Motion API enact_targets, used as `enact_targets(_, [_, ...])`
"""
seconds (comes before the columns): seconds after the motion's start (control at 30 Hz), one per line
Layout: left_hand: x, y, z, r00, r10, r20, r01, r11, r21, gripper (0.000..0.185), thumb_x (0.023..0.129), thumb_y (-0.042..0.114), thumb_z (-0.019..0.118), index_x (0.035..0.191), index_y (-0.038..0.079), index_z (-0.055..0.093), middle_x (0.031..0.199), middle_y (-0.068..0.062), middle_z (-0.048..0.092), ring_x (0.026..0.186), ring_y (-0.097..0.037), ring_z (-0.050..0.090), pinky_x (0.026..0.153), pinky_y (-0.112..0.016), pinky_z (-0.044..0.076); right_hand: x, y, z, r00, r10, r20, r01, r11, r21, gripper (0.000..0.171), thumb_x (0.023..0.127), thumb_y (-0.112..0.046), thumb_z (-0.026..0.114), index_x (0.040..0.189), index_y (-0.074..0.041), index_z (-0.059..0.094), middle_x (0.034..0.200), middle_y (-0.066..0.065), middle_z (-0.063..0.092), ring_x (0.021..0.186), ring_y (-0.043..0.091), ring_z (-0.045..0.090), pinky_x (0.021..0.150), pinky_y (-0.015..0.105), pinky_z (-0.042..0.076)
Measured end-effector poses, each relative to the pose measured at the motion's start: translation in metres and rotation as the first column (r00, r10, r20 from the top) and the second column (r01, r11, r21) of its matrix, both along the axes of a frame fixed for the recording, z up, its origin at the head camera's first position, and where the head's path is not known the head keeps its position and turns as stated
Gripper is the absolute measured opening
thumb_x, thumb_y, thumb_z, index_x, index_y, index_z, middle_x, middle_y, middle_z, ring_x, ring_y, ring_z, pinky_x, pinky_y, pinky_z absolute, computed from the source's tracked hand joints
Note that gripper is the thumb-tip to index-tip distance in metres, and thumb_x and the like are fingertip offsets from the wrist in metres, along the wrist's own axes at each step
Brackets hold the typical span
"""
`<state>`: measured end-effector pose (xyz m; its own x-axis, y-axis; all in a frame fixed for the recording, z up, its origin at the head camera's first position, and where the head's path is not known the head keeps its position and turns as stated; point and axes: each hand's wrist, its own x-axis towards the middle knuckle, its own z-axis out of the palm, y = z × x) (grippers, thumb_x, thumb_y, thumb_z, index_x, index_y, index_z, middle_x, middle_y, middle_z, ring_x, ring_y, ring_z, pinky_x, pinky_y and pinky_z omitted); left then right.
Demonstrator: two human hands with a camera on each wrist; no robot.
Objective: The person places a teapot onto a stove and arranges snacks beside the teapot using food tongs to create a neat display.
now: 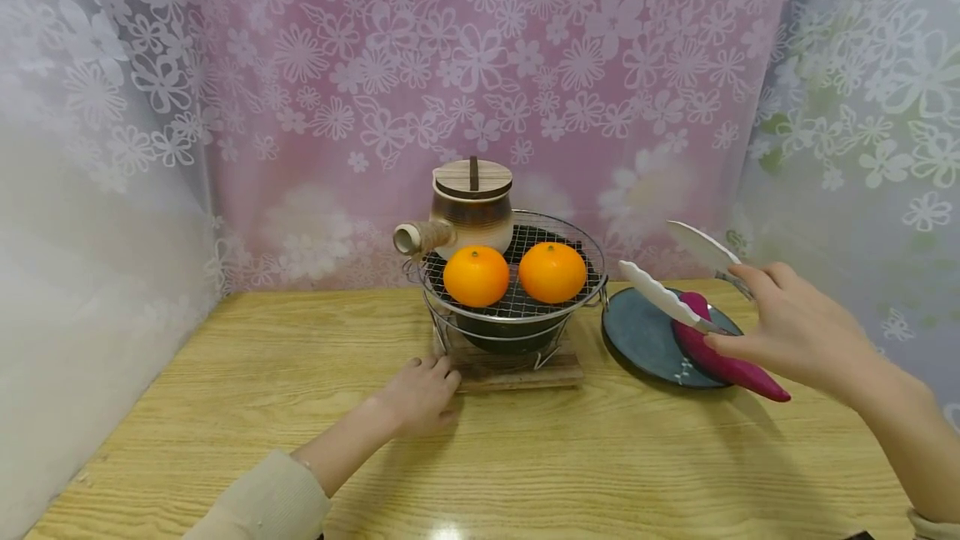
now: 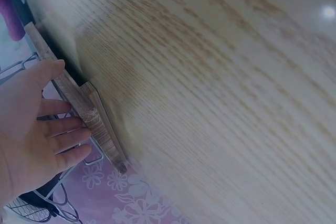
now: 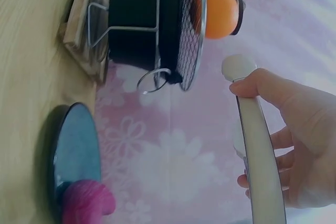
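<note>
plainly, right hand (image 1: 806,336) grips tongs (image 1: 660,294)

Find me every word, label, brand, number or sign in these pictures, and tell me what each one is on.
There is no readable text: I see no lettering on the tongs, the lidded pot, the oranges or the wooden base.
The plate has small white marks near its rim, too small to make out, perhaps decoration.
The curtain shows flower shapes, not writing.
</note>
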<state>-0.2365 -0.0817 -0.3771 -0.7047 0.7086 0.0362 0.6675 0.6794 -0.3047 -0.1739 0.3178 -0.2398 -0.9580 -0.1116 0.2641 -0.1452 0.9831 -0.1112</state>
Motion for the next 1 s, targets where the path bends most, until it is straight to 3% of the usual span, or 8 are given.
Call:
enact_targets(0.23, [0.001,0.0,0.002,1.0,-0.02,-0.013,0.02,1.0,0.009,0.044,0.087,0.044,0.059,0.109,0.006,0.057,0.114,-0.014,0.052,0.105,-0.028,0.052,0.083,-0.038,0.045,-0.002,0.016,-0.012,0.997,-0.057,0.053,0.057,0.998,-0.006,0.097,0.069,-0.061,0.07,0.132,0.005,0.035,0.11,0.03,0.041,0.09,0.043,0.048,0.056,0.054,0.042])
enact_targets(0.47, [0.0,0.001,0.001,1.0,0.002,0.008,-0.002,1.0,-0.02,0.045,0.088,0.045,0.058,0.113,0.007,0.056,0.115,-0.013,0.052,0.106,-0.028,0.052,0.085,-0.039,0.045,-0.007,0.028,-0.024,0.993,-0.093,0.069,0.094,0.996,-0.002,0.096,0.069,-0.061,0.069,0.13,0.007,0.037,0.11,0.031,0.04,0.084,0.049,0.049,0.055,0.058,0.04])
enact_targets(1.0, [0.0,0.001,0.002,1.0,0.008,0.014,-0.008,1.0,-0.017,0.046,0.088,0.046,0.057,0.112,0.007,0.056,0.113,-0.012,0.052,0.103,-0.027,0.052,0.084,-0.038,0.044,-0.013,0.051,-0.051,0.986,-0.109,0.125,0.108,0.994,0.02,0.097,0.066,-0.06,0.071,0.124,0.012,0.042,0.106,0.034,0.043,0.089,0.048,0.047,0.056,0.061,0.042])
